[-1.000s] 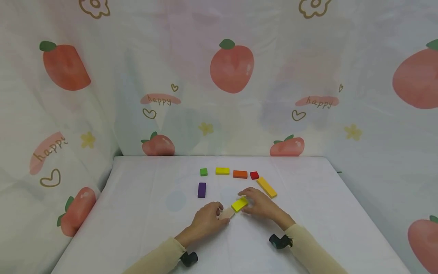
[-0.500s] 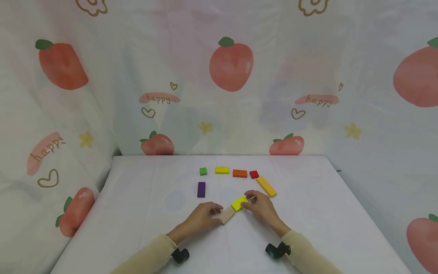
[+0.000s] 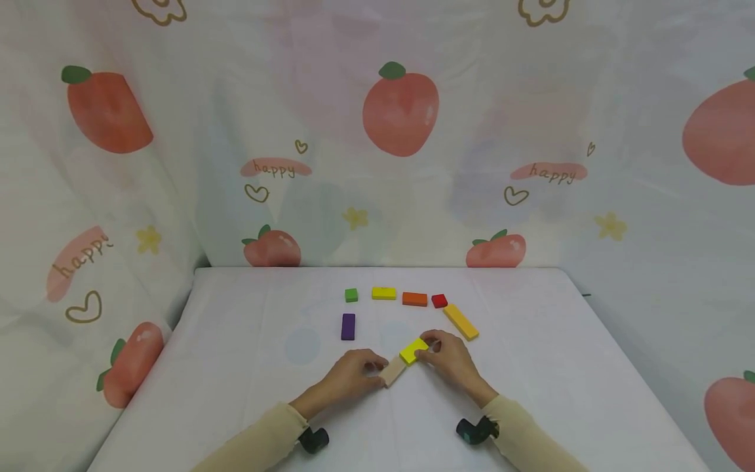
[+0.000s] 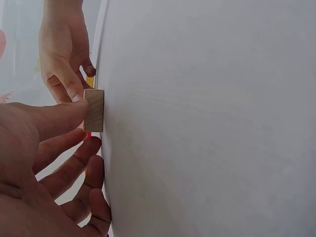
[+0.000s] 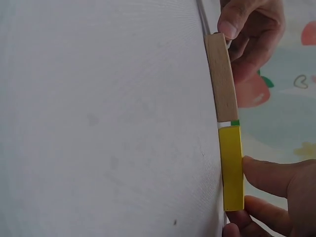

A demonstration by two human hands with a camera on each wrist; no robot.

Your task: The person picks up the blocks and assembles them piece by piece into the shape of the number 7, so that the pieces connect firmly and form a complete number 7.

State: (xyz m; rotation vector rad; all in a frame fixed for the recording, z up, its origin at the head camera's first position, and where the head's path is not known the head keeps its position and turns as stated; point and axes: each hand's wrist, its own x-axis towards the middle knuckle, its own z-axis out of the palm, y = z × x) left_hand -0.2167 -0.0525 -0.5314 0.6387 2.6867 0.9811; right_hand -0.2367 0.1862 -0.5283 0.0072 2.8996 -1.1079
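A plain wooden block (image 3: pixel 393 372) lies slantwise on the white table, a yellow block (image 3: pixel 413 352) in line with its far end. A narrow gap shows between the two blocks (image 5: pixel 231 168) in the right wrist view. My left hand (image 3: pixel 349 378) holds the near end of the wooden block (image 4: pixel 94 110), thumb on one side and index finger on the other. My right hand (image 3: pixel 453 358) pinches the far end of the yellow block between thumb and fingers. Its lower fingers are partly hidden behind that block in the right wrist view.
Farther back lie a purple block (image 3: pixel 348 326), a green cube (image 3: pixel 351 295), another yellow block (image 3: pixel 384 294), an orange block (image 3: pixel 415 299) and a small red block (image 3: pixel 439 301). A long amber block (image 3: pixel 461 321) lies just beyond the right hand. Patterned cloth (image 3: pixel 401 216) hangs behind the table.
The left hand drew back left, uncovering more of the wooden block, then came in again at its end. The right hand's fingers drew in onto the yellow block. Both blocks stay almost in place.
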